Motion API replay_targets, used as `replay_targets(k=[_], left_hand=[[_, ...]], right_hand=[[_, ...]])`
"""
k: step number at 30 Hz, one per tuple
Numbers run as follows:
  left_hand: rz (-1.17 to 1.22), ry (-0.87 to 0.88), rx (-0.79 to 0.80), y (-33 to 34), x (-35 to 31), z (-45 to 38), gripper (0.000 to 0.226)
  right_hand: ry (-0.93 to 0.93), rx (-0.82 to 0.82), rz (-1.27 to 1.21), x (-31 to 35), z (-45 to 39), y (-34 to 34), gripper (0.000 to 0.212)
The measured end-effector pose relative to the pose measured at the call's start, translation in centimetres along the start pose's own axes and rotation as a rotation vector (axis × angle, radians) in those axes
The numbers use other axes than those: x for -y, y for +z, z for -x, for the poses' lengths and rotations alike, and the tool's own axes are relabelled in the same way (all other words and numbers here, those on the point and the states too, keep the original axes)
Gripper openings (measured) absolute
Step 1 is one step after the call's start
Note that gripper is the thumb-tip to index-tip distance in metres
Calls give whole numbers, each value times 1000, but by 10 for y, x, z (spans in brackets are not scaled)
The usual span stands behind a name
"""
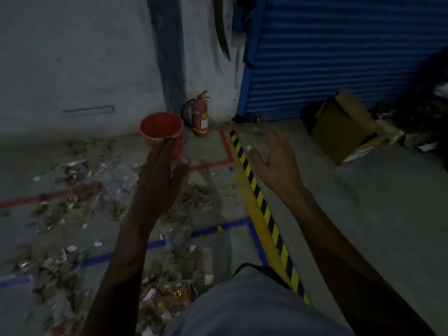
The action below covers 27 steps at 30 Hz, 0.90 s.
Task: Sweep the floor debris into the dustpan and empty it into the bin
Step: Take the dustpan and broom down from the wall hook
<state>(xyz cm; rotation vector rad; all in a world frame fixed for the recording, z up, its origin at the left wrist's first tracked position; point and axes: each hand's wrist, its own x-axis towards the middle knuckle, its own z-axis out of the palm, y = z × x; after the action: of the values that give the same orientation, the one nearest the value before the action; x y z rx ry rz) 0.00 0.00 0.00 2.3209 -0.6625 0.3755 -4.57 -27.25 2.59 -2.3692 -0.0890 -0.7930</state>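
Head view: both hands are held out in front of the body, and neither holds anything. Left hand (161, 173) has its fingers straight and close together, the tips overlapping the near rim of a red bucket (162, 128) in the picture; contact cannot be confirmed. Right hand (272, 157) has its fingers spread and loosely bent, hovering above the floor (363, 214) just right of the yellow-and-black hazard strip (261, 204).

The red bucket stands upright near the wall, beside a fire extinguisher (200, 115); it is judged to be the bin. No broom or dustpan is in view.

Debris (63, 209), made up of scraps of paper, plastic wrap and brown litter, lies scattered across the left part of the floor, over the red and blue tape lines, and runs down to the near edge of the picture. A tipped cardboard box (344, 129) lies on the floor to the right, before a blue roller shutter (339, 57).

Assessment: the task appears barely begun. Debris is not gathered, 0 tools are in hand, and sweeping, collecting and emptying all remain.
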Motion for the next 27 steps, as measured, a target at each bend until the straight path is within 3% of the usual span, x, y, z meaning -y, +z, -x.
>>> replay_targets(k=[8, 13, 18, 27], left_hand=[[-34, -108, -1, 43, 39, -116, 67], [-64, -52, -93, 85, 60, -224, 65], [-34, -72, -129, 116, 72, -353, 80], [-21, -10, -199, 155, 138, -535, 66]], right_hand=[[49, 54, -123, -75, -113, 74, 37], [-53, 35, -228, -143, -218, 101, 37], [-49, 8, -208, -213, -338, 121, 39], [-91, 26, -256, -283, -529, 188, 40]])
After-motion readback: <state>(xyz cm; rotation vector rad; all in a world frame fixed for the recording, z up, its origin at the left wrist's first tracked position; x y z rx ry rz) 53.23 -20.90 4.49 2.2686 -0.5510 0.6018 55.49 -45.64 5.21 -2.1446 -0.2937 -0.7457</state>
